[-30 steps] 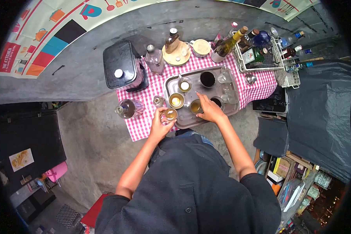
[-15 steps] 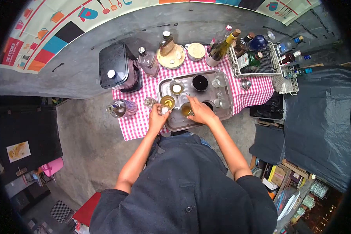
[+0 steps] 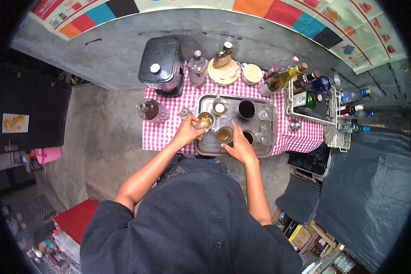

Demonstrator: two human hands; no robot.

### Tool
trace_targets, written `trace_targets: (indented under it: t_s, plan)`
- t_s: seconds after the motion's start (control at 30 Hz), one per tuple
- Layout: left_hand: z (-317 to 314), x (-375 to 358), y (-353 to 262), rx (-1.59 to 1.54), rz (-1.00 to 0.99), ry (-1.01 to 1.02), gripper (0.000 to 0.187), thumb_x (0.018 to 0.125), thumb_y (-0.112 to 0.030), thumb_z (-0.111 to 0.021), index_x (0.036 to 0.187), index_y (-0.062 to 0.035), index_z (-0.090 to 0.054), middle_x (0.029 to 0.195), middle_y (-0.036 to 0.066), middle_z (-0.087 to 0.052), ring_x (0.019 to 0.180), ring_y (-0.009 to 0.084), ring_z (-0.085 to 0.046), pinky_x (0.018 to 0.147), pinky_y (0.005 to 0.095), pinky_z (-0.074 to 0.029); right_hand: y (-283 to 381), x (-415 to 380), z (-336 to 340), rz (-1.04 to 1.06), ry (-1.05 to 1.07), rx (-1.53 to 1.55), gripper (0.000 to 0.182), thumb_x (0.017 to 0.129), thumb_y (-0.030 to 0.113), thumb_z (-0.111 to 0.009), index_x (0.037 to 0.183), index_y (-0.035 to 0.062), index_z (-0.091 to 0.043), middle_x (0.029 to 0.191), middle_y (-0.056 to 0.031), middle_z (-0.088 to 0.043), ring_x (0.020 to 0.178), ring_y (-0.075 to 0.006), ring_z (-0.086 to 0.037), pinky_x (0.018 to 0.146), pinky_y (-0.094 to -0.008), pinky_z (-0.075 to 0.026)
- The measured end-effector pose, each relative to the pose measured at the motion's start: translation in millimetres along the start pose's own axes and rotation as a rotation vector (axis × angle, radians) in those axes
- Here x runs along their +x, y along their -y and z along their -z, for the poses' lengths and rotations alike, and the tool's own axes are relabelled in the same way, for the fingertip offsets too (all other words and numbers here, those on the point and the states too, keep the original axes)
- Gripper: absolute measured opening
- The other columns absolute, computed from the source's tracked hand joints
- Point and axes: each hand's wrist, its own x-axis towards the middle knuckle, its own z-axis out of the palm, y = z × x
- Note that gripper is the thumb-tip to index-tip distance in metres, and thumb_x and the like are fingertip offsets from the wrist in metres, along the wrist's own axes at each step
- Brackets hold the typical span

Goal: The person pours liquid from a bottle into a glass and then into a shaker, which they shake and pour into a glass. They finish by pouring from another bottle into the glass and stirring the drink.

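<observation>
My left hand (image 3: 187,133) is closed at the near-left rim of a glass cup (image 3: 210,115). Between its thumb and fingers is a small clear vessel, mostly hidden, tilted over the cup, which has whitish and yellowish contents. My right hand (image 3: 240,145) is curled round the side of another glass cup of amber liquid (image 3: 224,134). Both cups stand on a metal tray (image 3: 207,148). Behind them on the tray are a cup with a white round thing in it (image 3: 220,106) and a cup of dark liquid (image 3: 246,109). A second dark cup (image 3: 249,137) is partly behind my right hand.
Clear glasses (image 3: 266,112) are at the tray's right. A black-lidded dispenser (image 3: 159,61), a clear bottle (image 3: 197,71) and a wine bottle (image 3: 281,82) stand behind. At left are a large bottle (image 3: 151,111) and a small bottle (image 3: 185,112). A wire rack (image 3: 313,119) holds bottles.
The view has turned, shifting the table in the picture. My left hand has tipped the small clear vessel further over the cup. My right hand stays at the amber cup.
</observation>
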Motion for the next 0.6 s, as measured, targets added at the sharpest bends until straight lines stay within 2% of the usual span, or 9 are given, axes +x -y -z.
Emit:
trace_targets:
  t_s: [0.03, 0.07, 0.1, 0.17, 0.3, 0.4, 0.43, 0.5, 0.6]
  plan:
    - [4, -2, 6, -0.083, -0.053, 0.046, 0.056, 0.073, -0.022, -0.086, 0.112, -0.0009, -0.050, 0.097, 0.008, -0.060, 0.090, 0.0157, -0.061, 0.074, 0.0298, -0.052, 2, -4, -2, 0.005, -0.036, 0.021, 0.095, 0.076, 0.021, -0.079, 0.148, -0.0016, -0.022, 0.139, -0.0248, -0.042, 0.122, -0.0432, -0.051, 0.101, -0.0446, -0.045]
    - [11, -7, 14, -0.017, -0.155, 0.046, 0.063, 0.071, -0.022, -0.087, 0.115, -0.0013, -0.046, 0.099, 0.008, -0.056, 0.088, 0.0151, -0.056, 0.077, 0.0314, -0.051, -3, -8, -9, 0.085, -0.096, 0.001, 0.093, 0.077, 0.021, -0.078, 0.148, -0.0009, -0.022, 0.138, -0.0247, -0.042, 0.123, -0.0431, -0.049, 0.102, -0.0438, -0.044]
    - [18, -14, 14, -0.021, -0.150, 0.037, 0.063, 0.071, -0.022, -0.087, 0.115, -0.0013, -0.046, 0.099, 0.008, -0.056, 0.088, 0.0151, -0.056, 0.077, 0.0314, -0.051, 2, -11, -8, 0.092, -0.088, 0.000, 0.093, 0.077, 0.021, -0.078, 0.148, -0.0009, -0.022, 0.138, -0.0247, -0.042, 0.123, -0.0431, -0.049, 0.102, -0.0438, -0.044]
    - [31, -29, 15, -0.219, -0.249, 0.077, 0.063, 0.072, -0.016, -0.086, 0.117, -0.0022, -0.043, 0.102, 0.008, -0.056, 0.094, 0.0147, -0.054, 0.083, 0.0310, -0.050, 20, -16, -1, 0.056, -0.117, 0.081, 0.084, 0.081, 0.019, -0.074, 0.146, -0.0007, -0.026, 0.136, -0.0247, -0.044, 0.124, -0.0424, -0.049, 0.102, -0.0429, -0.044]
    - [62, -58, 13, -0.245, -0.195, 0.035, 0.064, 0.073, -0.011, -0.085, 0.119, -0.0062, -0.041, 0.107, 0.009, -0.055, 0.102, 0.0149, -0.056, 0.077, 0.0294, -0.052, 48, -18, 7, 0.048, -0.135, 0.101, 0.067, 0.083, 0.016, -0.071, 0.139, -0.0008, -0.038, 0.128, -0.0218, -0.051, 0.118, -0.0392, -0.054, 0.098, -0.0422, -0.046]
    - [84, -68, 38, -0.281, -0.208, 0.024, 0.060, 0.074, -0.004, -0.082, 0.119, -0.0071, -0.042, 0.112, 0.008, -0.054, 0.103, 0.0139, -0.058, 0.075, 0.0261, -0.053, 82, -9, 7, 0.176, -0.071, 0.165, 0.048, 0.084, 0.015, -0.070, 0.125, 0.0011, -0.051, 0.113, -0.0171, -0.058, 0.106, -0.0352, -0.061, 0.088, -0.0414, -0.050]
    - [92, -72, 33, -0.273, -0.262, -0.007, 0.059, 0.075, -0.002, -0.081, 0.118, -0.0069, -0.042, 0.112, 0.008, -0.054, 0.101, 0.0135, -0.059, 0.075, 0.0254, -0.054, 97, -3, 5, 0.178, -0.070, 0.163, 0.048, 0.084, 0.015, -0.070, 0.125, 0.0011, -0.051, 0.113, -0.0171, -0.058, 0.106, -0.0352, -0.061, 0.088, -0.0414, -0.050]
    - [110, -83, 32, -0.357, -0.209, 0.003, 0.058, 0.075, 0.000, -0.080, 0.118, -0.0068, -0.042, 0.113, 0.008, -0.054, 0.102, 0.0137, -0.060, 0.078, 0.0264, -0.054, 130, 10, -1, 0.316, -0.013, 0.172, 0.048, 0.082, 0.012, -0.072, 0.124, 0.0011, -0.051, 0.113, -0.0161, -0.058, 0.107, -0.0314, -0.061, 0.091, -0.0391, -0.049]
    - [144, -89, 47, -0.400, -0.113, 0.083, 0.059, 0.075, 0.006, -0.076, 0.119, -0.0078, -0.041, 0.122, 0.007, -0.050, 0.116, 0.0166, -0.055, 0.092, 0.0323, -0.053, 170, 37, -15, 0.367, 0.030, 0.170, 0.058, 0.079, 0.013, -0.075, 0.128, 0.0013, -0.047, 0.120, -0.0173, -0.054, 0.113, -0.0351, -0.057, 0.095, -0.0411, -0.047]
